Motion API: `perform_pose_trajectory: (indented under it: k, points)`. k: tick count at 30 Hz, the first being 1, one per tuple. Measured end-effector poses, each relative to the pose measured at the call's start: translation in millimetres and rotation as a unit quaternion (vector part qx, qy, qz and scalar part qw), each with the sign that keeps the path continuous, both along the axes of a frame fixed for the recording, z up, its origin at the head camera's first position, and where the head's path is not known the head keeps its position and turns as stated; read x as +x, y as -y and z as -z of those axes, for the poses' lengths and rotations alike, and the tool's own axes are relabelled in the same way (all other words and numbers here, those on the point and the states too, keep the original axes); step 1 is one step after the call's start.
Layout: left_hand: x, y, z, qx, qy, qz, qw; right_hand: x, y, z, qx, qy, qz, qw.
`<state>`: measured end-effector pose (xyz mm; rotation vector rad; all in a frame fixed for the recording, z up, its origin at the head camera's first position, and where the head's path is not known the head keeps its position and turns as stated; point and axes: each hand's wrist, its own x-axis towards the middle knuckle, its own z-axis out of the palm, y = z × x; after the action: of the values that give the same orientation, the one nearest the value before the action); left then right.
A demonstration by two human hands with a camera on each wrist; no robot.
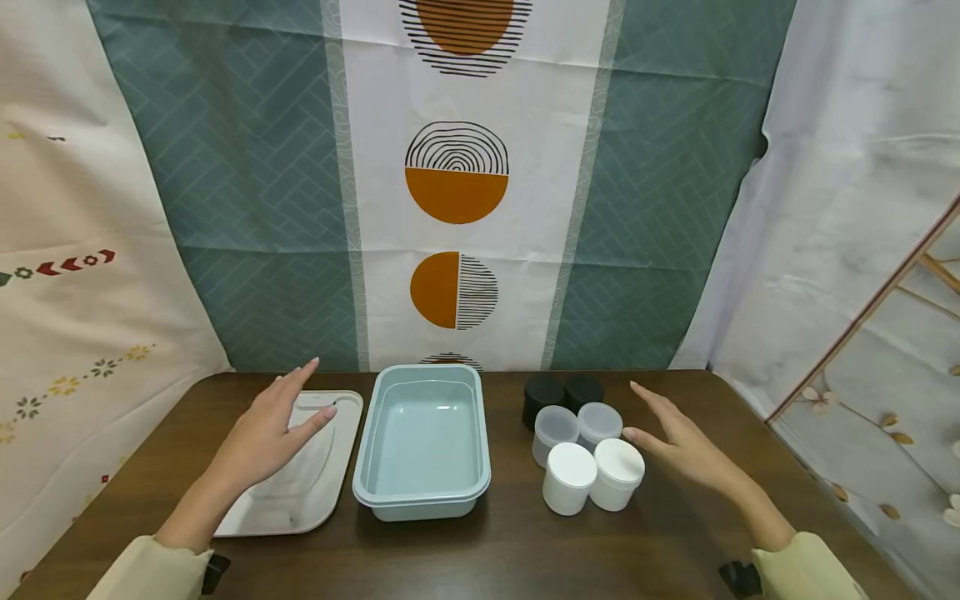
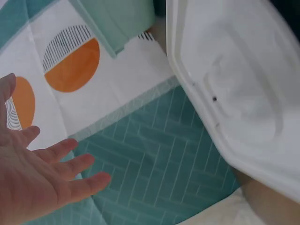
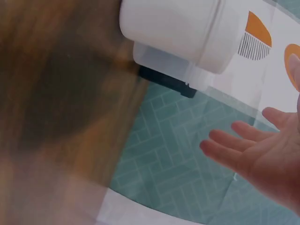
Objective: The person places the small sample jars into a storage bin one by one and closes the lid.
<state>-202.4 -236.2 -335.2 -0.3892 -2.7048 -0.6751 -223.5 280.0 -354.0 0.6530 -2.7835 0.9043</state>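
My left hand [image 1: 262,433] hovers over a white plastic lid [image 1: 341,467], its fingers spread and holding nothing. In the left wrist view the same lid [image 2: 253,84] lies to the right of the hand [image 2: 42,173]. A pale blue rectangular tub [image 1: 422,442] stands beside the lid. My right hand [image 1: 682,442] is held with fingers extended, just right of a group of small lidded jars. Of these, two are white, including a front one [image 1: 570,479]; two are translucent, including one [image 1: 556,433]; two are black, including one [image 1: 543,396]. No jar is between its fingers.
The dark brown wooden table [image 1: 510,554] bears all these things. A patterned cloth [image 1: 652,208] hangs behind its far edge, with white fabric at both sides. A band shows at each sleeve cuff.
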Motion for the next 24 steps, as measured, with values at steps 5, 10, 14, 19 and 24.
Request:
perform_pose_trajectory:
  k: [5,10,14,19,24]
  points:
    - [-2.3,-8.5,13.8,0.057,0.013,0.031,0.9978,9.5,0.3,7.5,-0.020,0.017,-0.008,1.000]
    - [-0.6,-17.7,25.7,0.099,0.025,0.043,0.9938,14.7,-0.5,16.7,-0.039,0.028,-0.025,0.999]
    - [-1.2,-23.2,35.8,0.121,0.041,0.042,0.9909,15.4,-1.9,26.9,-0.064,0.038,-0.048,0.996]
    - [-0.7,-29.1,42.3,0.166,0.088,0.040,0.9815,16.0,0.2,35.7,-0.094,0.042,-0.075,0.992]
    - [0.2,-34.2,47.5,0.195,0.121,0.053,0.9719,15.7,4.9,40.9,-0.106,0.021,-0.091,0.990]
